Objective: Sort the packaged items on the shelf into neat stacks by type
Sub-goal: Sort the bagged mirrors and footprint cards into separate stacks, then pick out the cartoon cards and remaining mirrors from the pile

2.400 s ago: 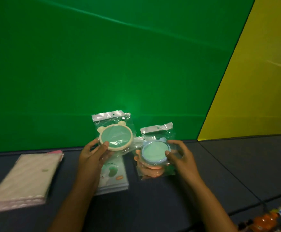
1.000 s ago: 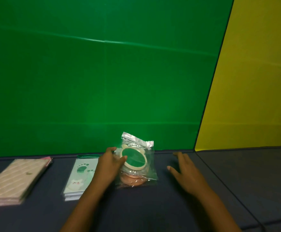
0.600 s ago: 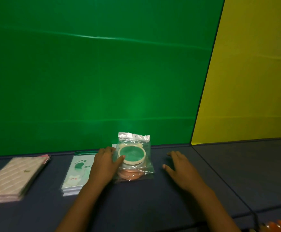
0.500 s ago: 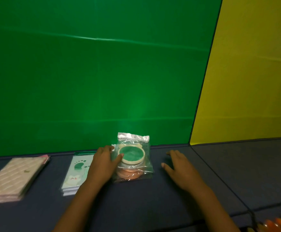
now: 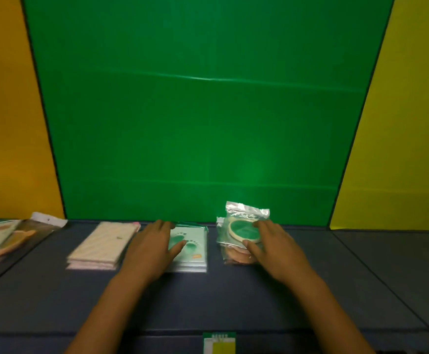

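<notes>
A stack of round bear-eared discs in clear bags (image 5: 239,229) sits on the dark shelf (image 5: 208,302), a green-faced cream one on top and a pink one below. My right hand (image 5: 276,249) grips its right side, thumb at the front and fingers at the back. Left of it lies a stack of flat pale-green footprint packets (image 5: 194,254). My left hand (image 5: 153,247) rests flat on that stack's left half, fingers spread and thumb on top. Further left lies a stack of cream striped packets (image 5: 103,244).
A larger clear-bagged item (image 5: 1,238) lies at the far left across a seam in the shelf. A green back wall (image 5: 208,123) rises right behind the stacks, between yellow panels. A small green-and-yellow label (image 5: 219,343) hangs on the shelf's front edge.
My left hand left the round discs and moved left onto the footprint packets. My right hand came off the shelf onto the round discs. The view swung left and shows more of the shelf.
</notes>
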